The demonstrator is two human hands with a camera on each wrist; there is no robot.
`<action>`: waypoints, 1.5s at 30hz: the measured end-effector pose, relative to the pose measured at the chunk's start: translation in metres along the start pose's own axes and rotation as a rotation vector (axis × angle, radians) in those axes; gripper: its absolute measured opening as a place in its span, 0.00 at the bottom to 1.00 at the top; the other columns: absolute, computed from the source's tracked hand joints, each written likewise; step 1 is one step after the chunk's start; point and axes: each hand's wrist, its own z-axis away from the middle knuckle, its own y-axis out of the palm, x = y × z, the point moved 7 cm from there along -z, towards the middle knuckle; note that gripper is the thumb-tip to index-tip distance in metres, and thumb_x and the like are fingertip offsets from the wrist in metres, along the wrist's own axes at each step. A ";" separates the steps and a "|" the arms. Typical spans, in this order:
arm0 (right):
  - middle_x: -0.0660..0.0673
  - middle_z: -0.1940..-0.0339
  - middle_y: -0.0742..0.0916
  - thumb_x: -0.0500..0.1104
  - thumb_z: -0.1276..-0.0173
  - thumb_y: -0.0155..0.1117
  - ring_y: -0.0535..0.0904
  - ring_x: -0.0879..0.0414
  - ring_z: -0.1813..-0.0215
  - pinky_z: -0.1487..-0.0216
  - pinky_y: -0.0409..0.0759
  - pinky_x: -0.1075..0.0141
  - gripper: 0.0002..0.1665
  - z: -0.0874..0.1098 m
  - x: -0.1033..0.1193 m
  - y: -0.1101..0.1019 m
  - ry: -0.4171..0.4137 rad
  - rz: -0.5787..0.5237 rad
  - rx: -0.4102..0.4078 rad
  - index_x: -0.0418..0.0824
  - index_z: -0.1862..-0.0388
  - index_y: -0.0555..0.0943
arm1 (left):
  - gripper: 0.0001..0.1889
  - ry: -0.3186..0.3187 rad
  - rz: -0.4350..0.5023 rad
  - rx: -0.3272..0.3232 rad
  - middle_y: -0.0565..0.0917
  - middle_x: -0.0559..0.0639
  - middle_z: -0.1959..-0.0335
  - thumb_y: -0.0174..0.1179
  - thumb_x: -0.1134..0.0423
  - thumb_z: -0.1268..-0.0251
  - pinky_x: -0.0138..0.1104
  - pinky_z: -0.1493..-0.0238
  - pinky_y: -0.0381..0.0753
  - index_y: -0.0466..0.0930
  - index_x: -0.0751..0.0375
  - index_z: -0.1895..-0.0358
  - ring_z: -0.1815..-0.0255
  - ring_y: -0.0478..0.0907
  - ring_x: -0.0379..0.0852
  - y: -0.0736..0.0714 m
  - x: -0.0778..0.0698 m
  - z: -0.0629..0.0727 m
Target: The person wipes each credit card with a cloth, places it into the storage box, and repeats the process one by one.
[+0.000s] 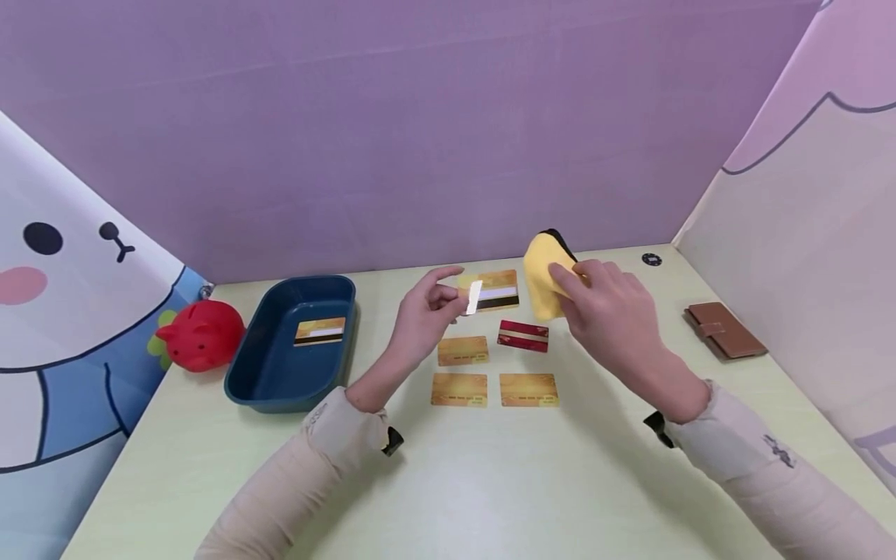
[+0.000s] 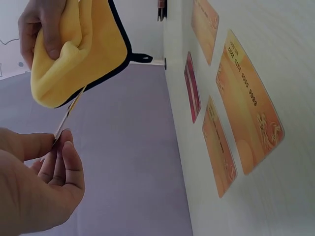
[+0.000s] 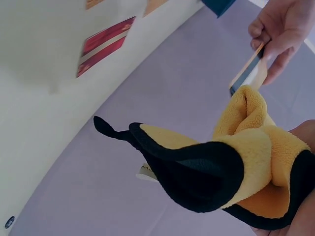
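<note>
My left hand (image 1: 429,311) pinches a gold bank card (image 1: 498,289) by one edge, its magnetic stripe and white strip facing the head camera. Bunched in my right hand (image 1: 612,319) is a yellow cloth (image 1: 543,272) with a black border and a hanging loop (image 3: 110,130). In the left wrist view the card's far end comes right up to the cloth's lower edge. Below the hands lie a red card (image 1: 523,336) and several gold cards, among them one (image 1: 463,351) left of the red card and two in the nearer row (image 1: 459,390).
To the left stands a blue tray (image 1: 280,398) with a gold card (image 1: 320,331) inside, stripe side up. A red piggy bank (image 1: 204,336) sits beside it. At the right are a brown wallet (image 1: 725,330) and a small black disc (image 1: 652,259). A purple wall covering (image 1: 420,155) rises behind the table.
</note>
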 end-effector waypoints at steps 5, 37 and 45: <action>0.35 0.62 0.84 0.34 0.41 0.71 0.80 0.39 0.65 0.74 0.76 0.53 0.22 -0.007 0.016 0.003 -0.038 0.017 0.007 0.42 0.46 0.83 | 0.20 0.010 0.019 -0.006 0.88 0.59 0.61 0.63 0.66 0.31 0.31 0.70 0.74 0.76 0.51 0.37 0.68 0.80 0.47 0.004 -0.007 0.002; 0.35 0.59 0.85 0.34 0.43 0.75 0.80 0.38 0.61 0.70 0.77 0.52 0.26 0.003 -0.003 0.019 0.024 0.084 0.108 0.42 0.44 0.82 | 0.21 -0.030 0.086 -0.008 0.86 0.64 0.59 0.63 0.67 0.31 0.31 0.67 0.74 0.76 0.55 0.36 0.67 0.81 0.43 -0.004 -0.007 0.010; 0.36 0.59 0.86 0.32 0.41 0.72 0.80 0.38 0.63 0.71 0.74 0.51 0.22 0.006 0.006 0.005 -0.124 0.050 -0.046 0.39 0.46 0.81 | 0.21 -0.039 0.070 -0.021 0.87 0.62 0.60 0.63 0.68 0.31 0.30 0.69 0.72 0.76 0.56 0.36 0.69 0.80 0.42 -0.007 -0.005 0.008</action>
